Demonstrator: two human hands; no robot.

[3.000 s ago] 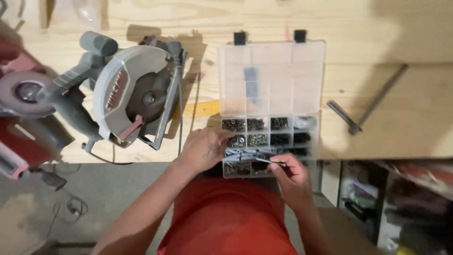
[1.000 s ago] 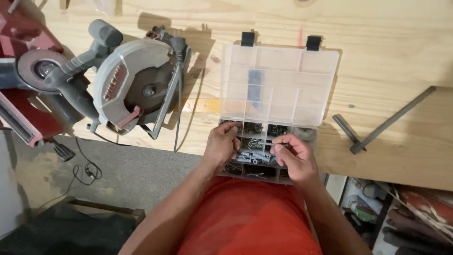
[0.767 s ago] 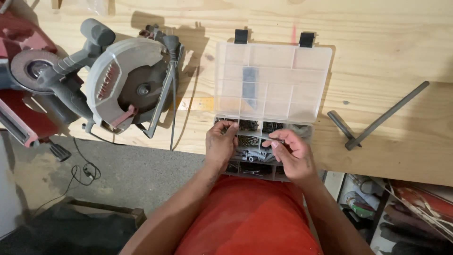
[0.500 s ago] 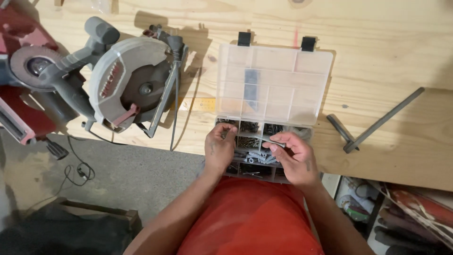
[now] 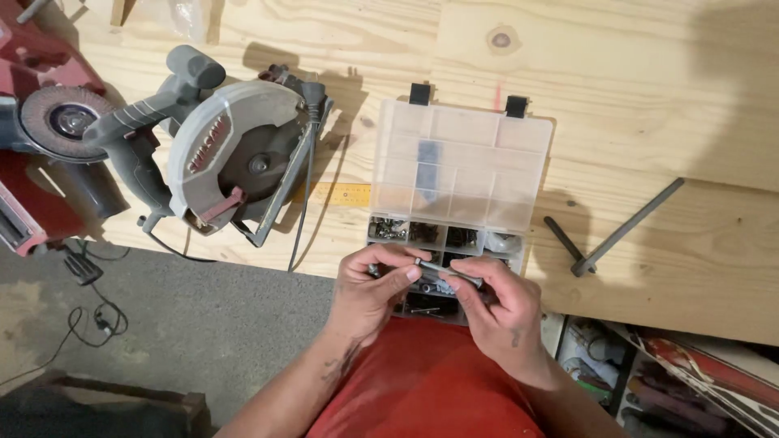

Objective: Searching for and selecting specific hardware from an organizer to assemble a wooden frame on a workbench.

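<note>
**A:** so what's going on in this one? Looks like sorting hardware

**B:** yeah, I'd say it's the picking-out step. Both hands are over the front edge of the clear plastic organizer box (image 5: 454, 235), which sits open on the plywood bench (image 5: 633, 97) with its lid flipped back flat. The right hand (image 5: 499, 312) is pinched closed on a thin metal bit (image 5: 448, 272), slim and greyish with a brighter tip pointing left. The left hand (image 5: 375, 288) is curled, thumb and fingers closing on that bright tip, so the bit is held between the two hands, just above the compartments

**A:** and next?

**B:** my guess is it needs a fine fingertip grip, since the thing is skinny and would drop straight back into the pile of dark screws below. Can't tell if it's a drill bit or a driver bit, too small

**A:** what else is on the bench?

**B:** a circular saw (image 5: 235, 158) off to the left, well apart from the box, a yellow ruler (image 5: 341, 193) poking out between them, and a grey metal T-shaped bar (image 5: 621, 231) lying to the right
</note>
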